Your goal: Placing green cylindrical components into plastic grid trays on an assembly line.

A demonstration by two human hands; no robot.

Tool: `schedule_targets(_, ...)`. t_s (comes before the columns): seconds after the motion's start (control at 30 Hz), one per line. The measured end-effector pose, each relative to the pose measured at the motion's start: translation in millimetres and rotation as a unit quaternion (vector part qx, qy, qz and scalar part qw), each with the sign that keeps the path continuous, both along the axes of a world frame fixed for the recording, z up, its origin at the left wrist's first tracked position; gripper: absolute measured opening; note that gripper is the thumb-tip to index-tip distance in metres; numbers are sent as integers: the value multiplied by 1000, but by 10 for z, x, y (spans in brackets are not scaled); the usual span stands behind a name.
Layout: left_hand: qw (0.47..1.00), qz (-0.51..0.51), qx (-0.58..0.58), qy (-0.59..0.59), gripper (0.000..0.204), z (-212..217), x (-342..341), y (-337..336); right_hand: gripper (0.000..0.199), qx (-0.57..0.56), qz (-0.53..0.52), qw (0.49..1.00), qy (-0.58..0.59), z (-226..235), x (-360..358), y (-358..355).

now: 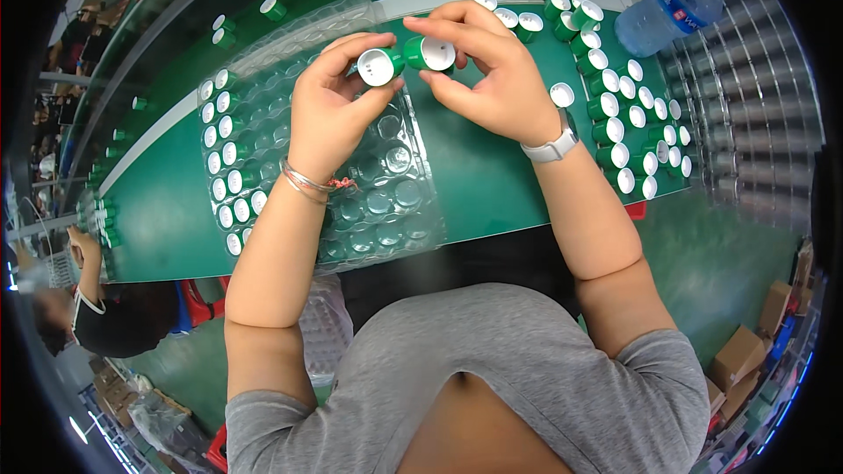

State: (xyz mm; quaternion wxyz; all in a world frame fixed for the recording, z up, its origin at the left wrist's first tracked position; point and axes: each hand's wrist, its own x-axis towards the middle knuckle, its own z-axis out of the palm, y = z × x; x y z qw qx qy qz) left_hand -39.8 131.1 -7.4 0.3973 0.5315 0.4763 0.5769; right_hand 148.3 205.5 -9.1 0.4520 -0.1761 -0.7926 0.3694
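A clear plastic water bottle (672, 10) with a blue cap and a band label lies on its side at the far right of the green surface (479, 175). In front of the person sits a clear plastic blister tray (386, 202) with round pockets; its left columns are filled with green caps showing white faces, the rest of its pockets stand open. A loose crowd of the same green caps (619, 110) stands to the right of the tray, more at the far edge.

Each hand holds one small green cap with a white inner face, raised above the tray's far end. The left hand (329, 110) has its fingers closed around the left cap (379, 66), white face turned toward the viewer; bangles ring that wrist. The right hand (496, 79), with a white wristwatch, pinches the right cap (430, 53) between thumb and fingertips. The two caps sit just beside each other, nearly touching
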Motion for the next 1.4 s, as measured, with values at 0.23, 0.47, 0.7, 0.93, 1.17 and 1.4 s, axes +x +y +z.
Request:
schedule_targets(0.23, 997, 47, 23, 60, 50, 102, -96, 12, 50, -11, -17, 999, -24, 28, -51, -32)
schedule_targets(0.47, 991, 44, -38, 124, 37, 696, -788, -264, 40, -20, -12, 998, -51, -74, -48, -36)
schedule_targets(0.7, 908, 138, -188, 349, 37, 521, -1355, -982, 41, -57, 25, 993, -98, -110, -132, -119)
schedule_targets(0.93, 917, 123, -186, 331, 39, 327, -1317, -1293, 39, -68, 51, 990, -113, 5, -437, -233)
schedule_targets(1.17, 906, 118, -163, 372, 44, 242, -1314, -1346, 38, 91, 135, 977, -139, 75, -1422, -405)
schedule_targets(1.4, 914, 200, -86, 342, 41, 197, -1487, -1384, 45, 111, 138, 964, -196, -214, -2062, -498)
